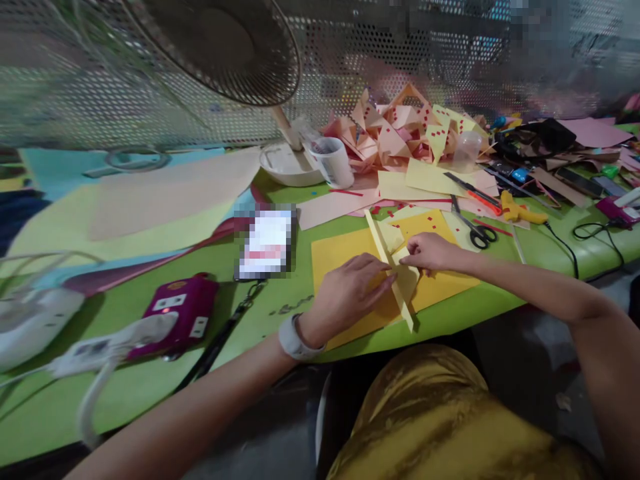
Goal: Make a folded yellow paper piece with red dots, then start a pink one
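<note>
- Left hand (350, 293) lies palm down on the pale yellow folded paper (400, 277), fingers pressed together flat, pinning it; grips nothing.
- Right hand (430, 252) pinches the paper's far-right edge between thumb and fingertips, fingers curled tight.
- The folded paper sits near the table's near edge, middle-right, on top of an orange-yellow sheet (340, 253); a long thin pale strip of it runs from far-left to near-right between the two hands.
- Handling, by judgement: thin craft paper, very light, floppy, creases and tears easily, slides on the sheet under it. Best pinned flat with one palm and taken at an edge or corner by the fingertips, close to the fold line.
- Green table (150, 393) carries all of it.
- Scissors (475, 230) lie just far-right of the right hand, apart from it.
- Yellow glue gun (520, 212) further right, cord trailing.
- Pile of folded pink and yellow pieces with red dots (400, 130) at the far side.
- White cup (334, 162) beside the fan base (285, 163), far-middle.
- Magenta box (180, 313) near-left.
</note>
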`<state>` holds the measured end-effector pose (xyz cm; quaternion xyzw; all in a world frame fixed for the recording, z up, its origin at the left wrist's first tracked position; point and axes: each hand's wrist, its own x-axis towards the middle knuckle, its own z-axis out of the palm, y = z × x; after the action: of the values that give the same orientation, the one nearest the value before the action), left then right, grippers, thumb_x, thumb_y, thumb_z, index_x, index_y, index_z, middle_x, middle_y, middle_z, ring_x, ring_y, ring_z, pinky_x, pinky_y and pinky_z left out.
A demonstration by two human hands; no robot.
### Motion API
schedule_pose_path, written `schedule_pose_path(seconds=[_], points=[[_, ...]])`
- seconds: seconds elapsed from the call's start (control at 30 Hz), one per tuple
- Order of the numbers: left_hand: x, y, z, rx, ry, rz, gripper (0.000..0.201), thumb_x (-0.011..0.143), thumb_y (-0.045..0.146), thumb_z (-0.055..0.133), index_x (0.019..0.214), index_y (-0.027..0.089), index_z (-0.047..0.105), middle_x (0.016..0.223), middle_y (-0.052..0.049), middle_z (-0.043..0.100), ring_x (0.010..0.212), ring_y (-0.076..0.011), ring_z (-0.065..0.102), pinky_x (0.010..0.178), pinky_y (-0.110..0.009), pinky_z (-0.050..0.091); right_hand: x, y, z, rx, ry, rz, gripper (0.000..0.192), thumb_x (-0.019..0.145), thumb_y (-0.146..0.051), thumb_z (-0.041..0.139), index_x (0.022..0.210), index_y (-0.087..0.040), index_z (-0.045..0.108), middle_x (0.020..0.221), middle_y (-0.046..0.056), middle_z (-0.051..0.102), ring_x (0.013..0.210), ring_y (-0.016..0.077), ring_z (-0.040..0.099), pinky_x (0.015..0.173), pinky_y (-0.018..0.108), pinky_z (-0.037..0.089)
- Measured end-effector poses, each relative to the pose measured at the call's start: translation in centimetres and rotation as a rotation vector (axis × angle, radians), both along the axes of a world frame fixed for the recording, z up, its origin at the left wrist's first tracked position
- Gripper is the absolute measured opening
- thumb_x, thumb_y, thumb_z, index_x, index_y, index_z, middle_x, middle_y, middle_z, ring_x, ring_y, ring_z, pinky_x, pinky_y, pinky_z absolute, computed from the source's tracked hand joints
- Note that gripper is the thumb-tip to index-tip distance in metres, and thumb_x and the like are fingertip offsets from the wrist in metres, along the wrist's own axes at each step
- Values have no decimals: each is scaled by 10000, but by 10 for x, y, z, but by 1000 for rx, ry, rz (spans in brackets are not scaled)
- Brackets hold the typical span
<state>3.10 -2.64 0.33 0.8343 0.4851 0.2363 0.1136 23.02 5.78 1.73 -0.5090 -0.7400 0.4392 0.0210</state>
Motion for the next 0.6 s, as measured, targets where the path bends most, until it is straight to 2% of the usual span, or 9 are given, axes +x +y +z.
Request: schedule_pose_path(seconds=[0.07, 0.13, 0.27, 0.37, 0.47, 0.6], points=[[-4, 1, -7, 150, 118, -81, 272, 978, 346, 482, 1070, 179, 676, 1183, -147, 714, 1043, -299, 690, 853, -432, 561, 1, -1, -1, 171, -66, 55, 164, 846, -284, 683, 788, -180, 570, 637, -13, 648, 532, 122, 606, 512, 221, 391], [-6, 1, -11, 186, 190, -147, 267, 983, 305, 483, 1121, 178, 674, 1286, -149, 676, 1107, -310, 674, 897, -456, 567, 3, -2, -2, 292, -114, 91, 185, 831, -332, 701, 846, -182, 593, 742, 3, 675, 626, 130, 602, 542, 231, 356], [-7, -2, -14, 209, 257, -222, 234, 994, 235, 482, 1082, 161, 685, 1247, -147, 695, 1131, -280, 673, 937, -425, 579, 4, -2, -8, 350, -102, 128, 211, 857, -350, 689, 954, -174, 625, 800, 13, 671, 698, 139, 577, 595, 243, 338], [-6, -3, -14, 272, 257, -250, 231, 999, 221, 487, 1080, 150, 691, 1214, -154, 708, 1154, -278, 666, 951, -418, 578, 7, -1, -14, 453, -76, 195, 160, 911, -322, 639, 953, -168, 640, 815, 22, 662, 729, 144, 565, 632, 251, 333], [-6, -3, -15, 306, 271, -248, 237, 1003, 222, 482, 1041, 137, 700, 1204, -169, 708, 1142, -287, 672, 921, -416, 592, 11, -2, -20, 611, -63, 294, 159, 964, -299, 580, 942, -161, 657, 890, 42, 662, 763, 140, 566, 643, 249, 336], [-5, -3, -15, 317, 309, -254, 229, 999, 208, 477, 1000, 130, 692, 1199, -170, 706, 1121, -291, 679, 924, -422, 590, 18, -8, -24, 884, -147, 478, 197, 1006, -233, 502, 968, -158, 680, 956, 69, 659, 757, 137, 568, 568, 255, 304]])
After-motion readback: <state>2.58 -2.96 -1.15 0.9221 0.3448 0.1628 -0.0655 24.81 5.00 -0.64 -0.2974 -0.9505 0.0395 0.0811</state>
